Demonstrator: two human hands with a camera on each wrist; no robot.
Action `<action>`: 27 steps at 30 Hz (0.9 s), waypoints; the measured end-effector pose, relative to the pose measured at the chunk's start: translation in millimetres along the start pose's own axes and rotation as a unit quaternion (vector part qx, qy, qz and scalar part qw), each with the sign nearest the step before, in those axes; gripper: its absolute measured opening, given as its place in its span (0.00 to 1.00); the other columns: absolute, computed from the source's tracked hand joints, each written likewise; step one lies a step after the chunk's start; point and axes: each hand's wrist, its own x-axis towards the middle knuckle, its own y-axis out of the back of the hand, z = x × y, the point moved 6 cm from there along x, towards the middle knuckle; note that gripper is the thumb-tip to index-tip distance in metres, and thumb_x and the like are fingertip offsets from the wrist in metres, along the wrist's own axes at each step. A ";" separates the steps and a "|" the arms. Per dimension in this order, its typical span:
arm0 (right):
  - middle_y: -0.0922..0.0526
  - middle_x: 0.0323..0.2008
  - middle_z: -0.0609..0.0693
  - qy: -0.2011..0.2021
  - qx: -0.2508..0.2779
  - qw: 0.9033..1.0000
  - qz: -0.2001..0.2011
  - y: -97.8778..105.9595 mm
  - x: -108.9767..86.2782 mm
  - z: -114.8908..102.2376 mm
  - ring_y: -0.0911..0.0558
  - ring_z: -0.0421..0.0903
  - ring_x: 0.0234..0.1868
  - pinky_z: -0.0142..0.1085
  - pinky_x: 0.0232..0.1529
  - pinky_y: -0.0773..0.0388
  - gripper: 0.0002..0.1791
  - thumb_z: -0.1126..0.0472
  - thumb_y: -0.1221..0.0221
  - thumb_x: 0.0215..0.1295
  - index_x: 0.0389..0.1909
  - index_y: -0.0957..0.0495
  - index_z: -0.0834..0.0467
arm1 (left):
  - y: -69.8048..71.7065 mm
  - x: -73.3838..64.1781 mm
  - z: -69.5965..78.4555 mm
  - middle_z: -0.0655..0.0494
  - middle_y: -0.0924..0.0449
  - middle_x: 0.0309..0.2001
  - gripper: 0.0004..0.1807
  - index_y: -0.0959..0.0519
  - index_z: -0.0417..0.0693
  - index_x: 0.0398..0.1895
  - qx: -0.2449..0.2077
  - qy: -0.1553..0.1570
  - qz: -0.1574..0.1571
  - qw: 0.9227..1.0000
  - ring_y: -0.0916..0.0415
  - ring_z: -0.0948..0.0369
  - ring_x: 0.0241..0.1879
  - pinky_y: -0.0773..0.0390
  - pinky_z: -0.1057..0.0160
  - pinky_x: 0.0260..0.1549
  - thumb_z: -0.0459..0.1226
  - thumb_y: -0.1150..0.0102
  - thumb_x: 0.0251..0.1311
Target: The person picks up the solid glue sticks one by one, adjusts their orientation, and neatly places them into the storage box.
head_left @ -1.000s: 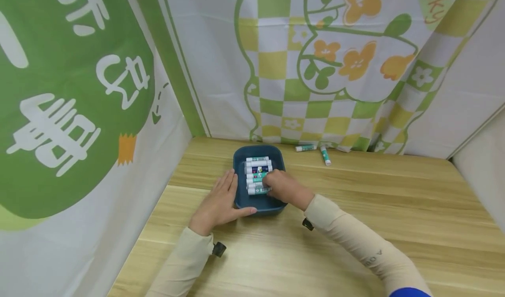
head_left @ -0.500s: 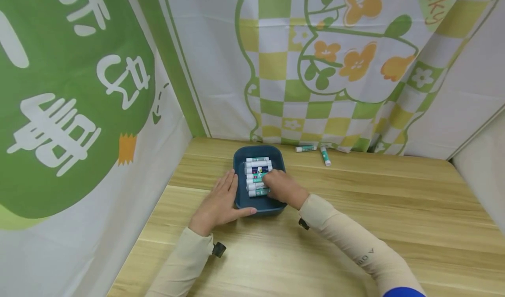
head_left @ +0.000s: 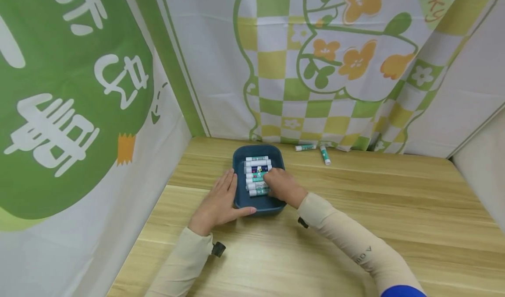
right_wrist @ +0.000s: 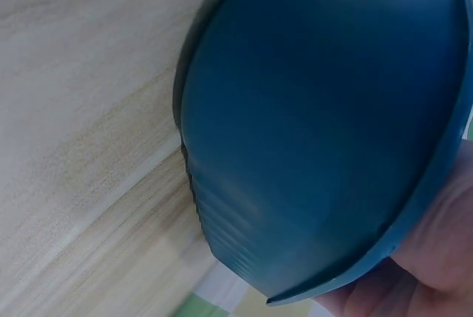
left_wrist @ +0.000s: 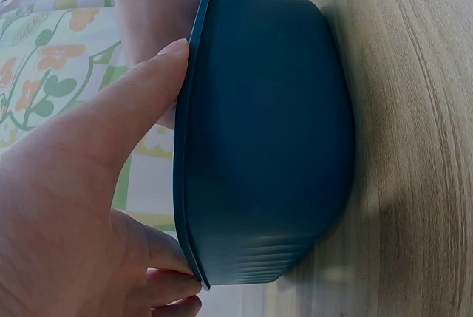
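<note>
A dark blue plastic bin (head_left: 240,152) holds a row of white glue sticks (head_left: 258,162), several with teal labels and one dark blue. My left hand (head_left: 216,205) lies along the bin's left side, fingers straight and thumb stretched to the front rim. In the left wrist view, its thumb (left_wrist: 151,84) touches the rim. My right hand (head_left: 285,186) reaches over the right wall with curled fingers. It pinches the right end of the nearest glue stick (head_left: 257,192); its fingertips are mostly hidden. The right wrist view shows the bin's outer wall (right_wrist: 318,125), with part of that hand behind the rim.
Two more glue sticks lie on the wooden table (head_left: 375,196) near its back edge: one crosswise (head_left: 305,147), one pointing forward (head_left: 325,155). A patterned curtain (head_left: 315,91) hangs behind the table, and a green-and-white cloth (head_left: 79,126) hangs at the left.
The nearest glue stick has shifted slightly, now a little farther right at its left end. My right forearm has moved slightly left and down; my left hand stays put.
</note>
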 end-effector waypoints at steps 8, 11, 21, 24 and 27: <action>0.12 0.36 0.53 -0.003 0.020 1.000 -0.016 4.5 -1.9 1.1 0.14 0.47 0.38 0.41 0.42 0.13 0.13 0.59 0.24 0.62 0.41 0.14 0.61 | 0.1 -0.3 -0.4 0.34 0.62 0.86 0.68 0.55 0.30 0.84 0.006 0.001 -0.003 1.000 0.63 0.42 0.87 0.53 0.44 0.85 0.73 0.43 0.63; 0.12 0.35 0.53 0.001 0.051 0.999 -0.013 11.8 -3.5 2.4 0.15 0.46 0.37 0.41 0.40 0.13 0.11 0.61 0.24 0.62 0.40 0.14 0.62 | 0.4 -1.1 0.4 0.34 0.62 0.86 0.67 0.54 0.30 0.84 0.004 0.000 -0.003 1.000 0.63 0.41 0.87 0.53 0.43 0.85 0.73 0.42 0.63; 0.12 0.34 0.56 0.005 0.070 0.997 0.042 46.0 -16.2 28.1 0.19 0.44 0.30 0.39 0.31 0.19 0.11 0.61 0.24 0.61 0.37 0.15 0.62 | -0.8 0.2 0.4 0.35 0.62 0.86 0.68 0.54 0.30 0.84 0.004 0.006 -0.004 1.000 0.63 0.42 0.87 0.53 0.44 0.85 0.74 0.43 0.62; 0.13 0.32 0.55 -0.007 0.079 0.995 0.059 52.1 -21.5 43.7 0.22 0.42 0.28 0.38 0.30 0.20 0.11 0.61 0.24 0.61 0.35 0.15 0.63 | -1.2 0.5 0.1 0.35 0.62 0.86 0.68 0.54 0.30 0.84 0.006 0.006 -0.003 1.000 0.63 0.42 0.87 0.53 0.44 0.85 0.74 0.43 0.62; 0.15 0.28 0.53 -0.013 0.084 0.993 0.083 57.9 -27.1 60.1 0.22 0.43 0.28 0.40 0.31 0.20 0.10 0.63 0.24 0.60 0.31 0.16 0.63 | -1.0 0.7 0.1 0.35 0.62 0.86 0.68 0.53 0.30 0.84 0.002 0.005 -0.002 1.000 0.63 0.41 0.87 0.53 0.44 0.85 0.74 0.42 0.61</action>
